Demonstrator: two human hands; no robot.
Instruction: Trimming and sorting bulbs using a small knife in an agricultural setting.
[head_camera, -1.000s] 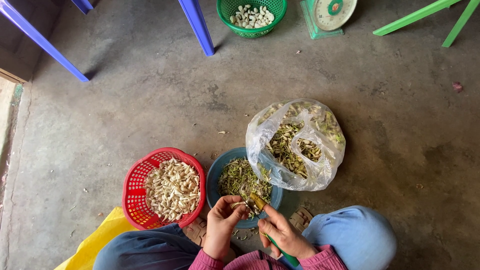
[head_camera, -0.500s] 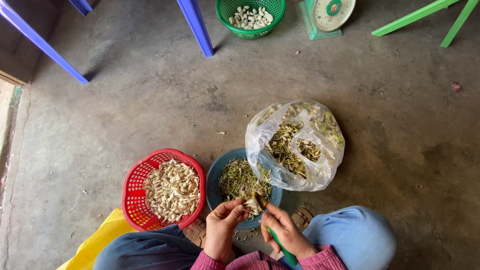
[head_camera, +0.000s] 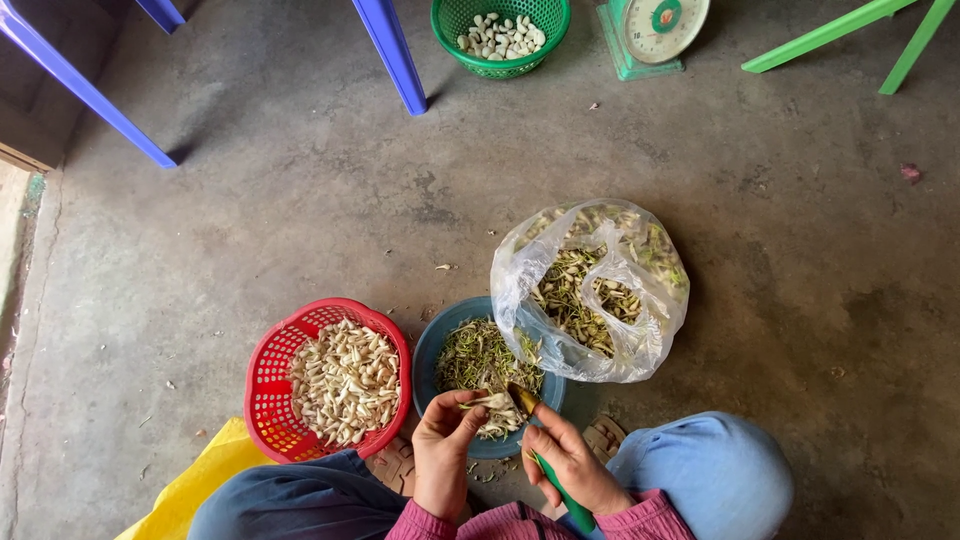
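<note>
Bare concrete floor (head_camera: 300, 200) carries a red basket (head_camera: 262, 385) of pale peeled pieces, a blue bowl (head_camera: 432, 352) of scraps and a plastic bag (head_camera: 640, 330). Over the bowl, the left hand (head_camera: 445, 450) pinches a small pale clove (head_camera: 488, 401), light and slippery-looking, best gripped by its ends; the right hand (head_camera: 570, 460) is wrapped round a green-handled knife (head_camera: 545, 460)

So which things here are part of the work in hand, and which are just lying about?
In use:
- left hand holding a pale flower piece
- right hand with a green-handled knife
- blue bowl of trimmings
- red basket of pale pieces
- clear bag of flowers

Lying about:
- green basket
- weighing scale
- blue chair legs
- yellow sheet
</note>
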